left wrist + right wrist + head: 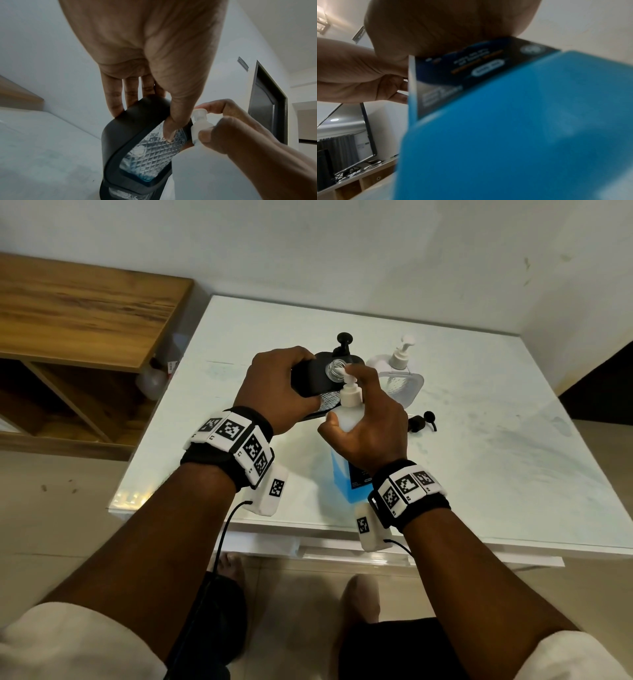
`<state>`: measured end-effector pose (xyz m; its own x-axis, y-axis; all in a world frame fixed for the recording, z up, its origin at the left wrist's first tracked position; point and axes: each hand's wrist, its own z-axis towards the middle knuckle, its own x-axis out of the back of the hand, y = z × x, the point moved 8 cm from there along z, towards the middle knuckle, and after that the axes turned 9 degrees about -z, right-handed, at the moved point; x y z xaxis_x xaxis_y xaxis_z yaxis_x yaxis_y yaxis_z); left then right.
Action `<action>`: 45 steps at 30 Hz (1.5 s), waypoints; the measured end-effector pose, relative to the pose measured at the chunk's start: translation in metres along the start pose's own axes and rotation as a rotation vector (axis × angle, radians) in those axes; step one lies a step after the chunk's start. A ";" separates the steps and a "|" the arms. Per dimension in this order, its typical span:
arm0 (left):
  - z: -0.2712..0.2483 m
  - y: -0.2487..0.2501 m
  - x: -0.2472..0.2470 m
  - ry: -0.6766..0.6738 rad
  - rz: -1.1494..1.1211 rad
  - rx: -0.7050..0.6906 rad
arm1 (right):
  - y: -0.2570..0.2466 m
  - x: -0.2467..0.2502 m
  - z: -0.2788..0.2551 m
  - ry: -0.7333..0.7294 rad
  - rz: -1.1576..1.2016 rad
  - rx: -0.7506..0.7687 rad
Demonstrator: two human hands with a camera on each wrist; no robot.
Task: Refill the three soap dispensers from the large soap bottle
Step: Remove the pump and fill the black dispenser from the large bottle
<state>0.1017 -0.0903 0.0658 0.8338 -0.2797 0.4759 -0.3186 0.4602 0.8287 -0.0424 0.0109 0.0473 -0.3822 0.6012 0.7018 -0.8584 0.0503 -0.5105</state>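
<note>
Your left hand (274, 385) grips one black dispenser (310, 378); your right hand (368, 419) grips one big soap bottle (342, 474); two more dispensers (399, 371) stand beyond your hands.

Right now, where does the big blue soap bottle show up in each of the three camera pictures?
Head: the large soap bottle sits low centre, gripped by the right hand, tilted towards the black dispenser.
Left wrist: only its white pump shows, right of centre.
Right wrist: its blue body fills the lower right, blurred.
Shared landmark: the left hand appears in all three views.
</note>
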 end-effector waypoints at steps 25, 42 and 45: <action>0.002 0.003 0.000 0.005 0.004 -0.001 | -0.003 0.003 0.001 -0.003 0.055 0.012; 0.001 0.003 0.000 0.006 0.009 0.010 | -0.004 0.004 -0.001 0.002 0.057 0.026; 0.001 0.000 -0.001 0.007 0.003 0.021 | -0.004 0.002 0.000 -0.010 0.047 0.027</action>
<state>0.1002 -0.0911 0.0658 0.8359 -0.2723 0.4765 -0.3307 0.4429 0.8333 -0.0398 0.0113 0.0507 -0.4257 0.5945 0.6822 -0.8481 0.0005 -0.5298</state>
